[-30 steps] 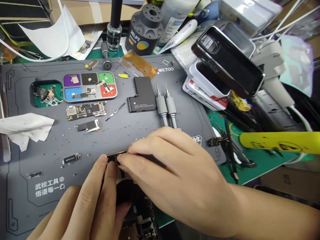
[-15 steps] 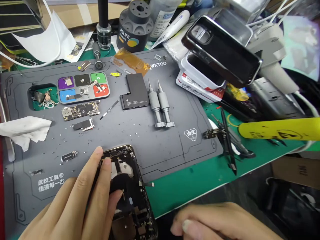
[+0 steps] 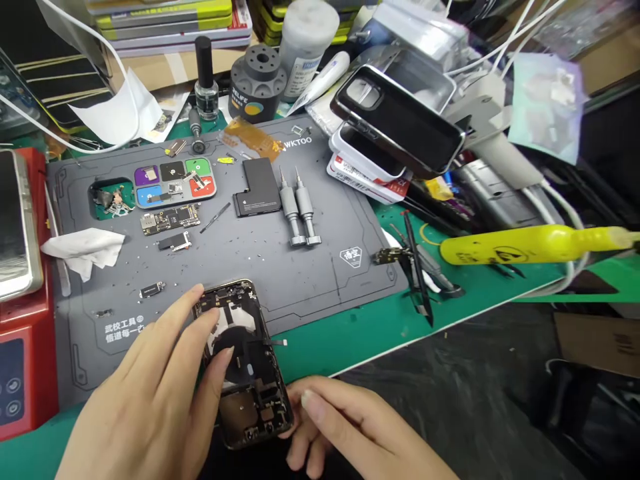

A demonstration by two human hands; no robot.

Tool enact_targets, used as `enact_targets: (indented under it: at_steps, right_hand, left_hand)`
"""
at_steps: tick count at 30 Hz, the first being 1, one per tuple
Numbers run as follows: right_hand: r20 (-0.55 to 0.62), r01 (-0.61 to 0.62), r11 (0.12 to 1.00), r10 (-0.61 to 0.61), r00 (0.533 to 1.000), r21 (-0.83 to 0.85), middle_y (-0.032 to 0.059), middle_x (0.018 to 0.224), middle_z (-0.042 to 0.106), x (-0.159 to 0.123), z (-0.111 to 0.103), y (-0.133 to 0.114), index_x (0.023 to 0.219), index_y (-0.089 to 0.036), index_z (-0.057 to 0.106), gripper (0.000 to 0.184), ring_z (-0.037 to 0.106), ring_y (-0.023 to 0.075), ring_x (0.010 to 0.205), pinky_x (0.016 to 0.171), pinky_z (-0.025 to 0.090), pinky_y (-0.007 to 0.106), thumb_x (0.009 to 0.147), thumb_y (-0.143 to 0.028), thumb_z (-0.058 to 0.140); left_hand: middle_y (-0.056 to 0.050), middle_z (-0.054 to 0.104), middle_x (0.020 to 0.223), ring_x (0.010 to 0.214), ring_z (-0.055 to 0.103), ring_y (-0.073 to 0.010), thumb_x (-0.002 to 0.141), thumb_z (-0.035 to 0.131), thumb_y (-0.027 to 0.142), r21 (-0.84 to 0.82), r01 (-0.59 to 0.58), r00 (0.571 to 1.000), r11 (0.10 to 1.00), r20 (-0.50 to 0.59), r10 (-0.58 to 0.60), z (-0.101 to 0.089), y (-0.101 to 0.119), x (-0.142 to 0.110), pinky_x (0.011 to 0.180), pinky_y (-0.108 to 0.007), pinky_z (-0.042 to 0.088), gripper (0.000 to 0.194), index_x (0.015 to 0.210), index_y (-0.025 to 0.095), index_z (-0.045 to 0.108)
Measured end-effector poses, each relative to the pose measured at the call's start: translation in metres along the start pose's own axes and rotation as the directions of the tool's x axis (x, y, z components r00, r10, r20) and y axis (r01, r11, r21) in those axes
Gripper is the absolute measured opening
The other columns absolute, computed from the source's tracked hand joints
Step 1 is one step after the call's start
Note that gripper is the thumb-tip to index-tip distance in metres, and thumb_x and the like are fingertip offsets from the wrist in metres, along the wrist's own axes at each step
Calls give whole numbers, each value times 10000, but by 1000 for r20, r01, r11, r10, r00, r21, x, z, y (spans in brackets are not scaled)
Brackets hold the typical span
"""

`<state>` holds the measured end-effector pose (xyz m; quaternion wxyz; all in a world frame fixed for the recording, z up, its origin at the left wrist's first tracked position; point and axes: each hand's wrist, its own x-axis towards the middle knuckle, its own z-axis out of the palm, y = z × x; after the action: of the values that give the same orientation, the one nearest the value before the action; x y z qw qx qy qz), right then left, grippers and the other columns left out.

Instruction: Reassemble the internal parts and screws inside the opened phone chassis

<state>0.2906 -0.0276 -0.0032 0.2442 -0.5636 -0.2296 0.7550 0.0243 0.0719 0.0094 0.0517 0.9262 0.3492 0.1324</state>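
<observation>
An opened phone housing (image 3: 235,393) with bare internals lies tilted at the mat's front edge, its lower end past the table edge. My left hand (image 3: 155,373) grips it, fingers over its upper left side and thumb above the inside. A thin flex cable (image 3: 277,343) sticks out from its right side. At the lower right corner, my right hand (image 3: 345,420) has its curled fingers apart and the index finger against or just beside the housing; contact is unclear. Further back lie a logic board (image 3: 170,219), a black battery (image 3: 257,188) and two grey screwdrivers (image 3: 296,212).
The grey work mat (image 3: 310,287) carries a colored parts tray (image 3: 175,183), a white tissue (image 3: 85,247) and small loose parts. A red device (image 3: 37,373) stands left. Phone cases (image 3: 395,120), a yellow tube-shaped tool (image 3: 500,245) and tweezers (image 3: 417,273) lie right.
My right hand has moved up and left to the housing's lower right corner, its fingers spreading apart. The left hand keeps its hold. The camera view has shifted, showing more at left.
</observation>
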Motion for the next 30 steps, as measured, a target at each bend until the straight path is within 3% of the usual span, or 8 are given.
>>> enact_targets:
  at_steps: [2, 7, 11, 15, 19, 23, 27, 30]
  right_hand:
    - [21, 25, 999, -26, 999, 24, 91, 982, 875, 1, 2, -1, 1124, -192, 889, 631, 855, 208, 893, 848, 698, 317, 1164, -779, 660]
    - [28, 32, 995, -35, 999, 94, 111, 1142, 915, 3, 8, -1, 1210, -214, 923, 604, 898, 249, 1066, 962, 725, 347, 1092, -788, 777]
    - [51, 33, 990, -41, 998, 134, 105, 1099, 926, 4, 9, -2, 1316, -228, 925, 642, 920, 275, 1062, 939, 734, 360, 1029, -797, 851]
    - [48, 69, 991, -74, 996, 111, 93, 1116, 928, 7, 8, -3, 1315, -252, 945, 628, 903, 253, 1030, 963, 726, 362, 1004, -793, 880]
    - [42, 94, 992, -98, 994, 86, 88, 1105, 922, 8, 10, -5, 1277, -256, 961, 641, 879, 250, 995, 966, 730, 384, 981, -819, 881]
    - [42, 114, 992, -116, 992, 47, 91, 1110, 919, 2, 10, -12, 1262, -241, 964, 555, 869, 252, 989, 960, 726, 398, 1053, -741, 845]
    - [75, 108, 994, -110, 991, 31, 81, 1171, 919, -12, 7, -15, 1286, -278, 966, 462, 864, 249, 1014, 987, 738, 403, 1109, -674, 811]
    - [110, 58, 998, -58, 992, 3, 73, 1199, 923, -24, 4, -10, 1347, -320, 955, 430, 870, 266, 1067, 995, 738, 394, 1131, -653, 791]
  left_hand:
    - [-182, 746, 1605, 1453, 757, -326, 1216, 603, 300, -52, 126, 991, 991, -48, -129, -1, 6, 8, 1273, -399, 515, 401, 1549, 77, 634]
    - [-144, 787, 1494, 1420, 805, -311, 1226, 558, 294, -159, 281, 956, 946, -39, -291, -1, 18, 17, 1209, -432, 638, 372, 1568, 152, 593]
    - [-112, 807, 1472, 1360, 847, -316, 1218, 548, 289, -213, 355, 931, 910, -6, -364, 0, 20, 16, 1061, -459, 729, 325, 1534, 231, 601]
    - [-113, 752, 1550, 1135, 858, -271, 1204, 592, 342, -251, 425, 898, 870, -3, -440, 0, 22, 13, 926, -462, 725, 366, 1562, 271, 603]
    - [-102, 671, 1484, 987, 737, -204, 1172, 658, 355, -323, 548, 793, 772, -94, -602, -3, 32, 6, 769, -388, 645, 375, 1540, 284, 639]
    - [-63, 633, 1282, 1053, 671, -220, 1148, 721, 385, -453, 630, 655, 630, -127, -745, -2, 46, -4, 871, -398, 601, 348, 1484, 299, 696]
    - [-93, 697, 1367, 1185, 718, -226, 1171, 715, 465, -614, 638, 580, 465, -15, -815, 3, 65, -8, 890, -341, 633, 440, 1581, 312, 663]
    - [-101, 797, 1411, 1112, 835, -222, 1245, 538, 519, -723, 620, 540, 306, 109, -835, 1, 89, 1, 869, -336, 726, 512, 1728, 351, 512]
